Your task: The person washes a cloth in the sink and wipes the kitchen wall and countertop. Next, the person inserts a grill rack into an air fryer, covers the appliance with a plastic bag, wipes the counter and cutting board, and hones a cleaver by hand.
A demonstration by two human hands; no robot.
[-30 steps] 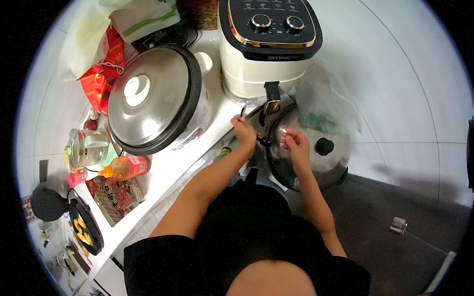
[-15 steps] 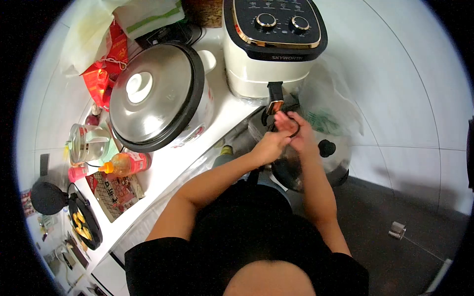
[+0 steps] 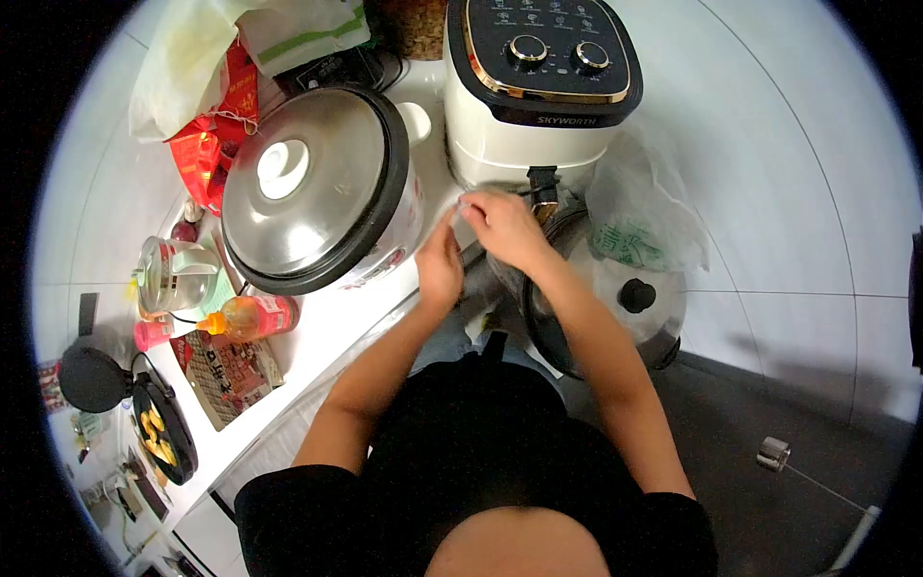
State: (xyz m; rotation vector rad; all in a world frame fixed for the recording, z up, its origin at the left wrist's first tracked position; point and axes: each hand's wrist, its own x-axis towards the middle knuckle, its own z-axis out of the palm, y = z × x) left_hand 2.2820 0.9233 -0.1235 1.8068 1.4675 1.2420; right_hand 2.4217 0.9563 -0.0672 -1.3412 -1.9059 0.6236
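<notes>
My left hand is at the counter's edge, right of the big cooker, fingers pointing up and closed together. My right hand reaches across to it, fingers curled, and the fingertips of both hands meet. Something small and thin seems pinched there, too small to make out. A dark cord shows behind my right hand, near the handle of the white and black air fryer. Below and right of that handle is a large pan with a glass lid and black knob.
On the counter are an orange-capped bottle, a glass jug, a printed packet and a red bag. An open black griddle holds yellow food. A clear plastic bag hangs over the lid.
Both hands have moved up and left, from over the lid to beside the cooker. The dark loop seen in them half a second ago is no longer clearly visible between them.
</notes>
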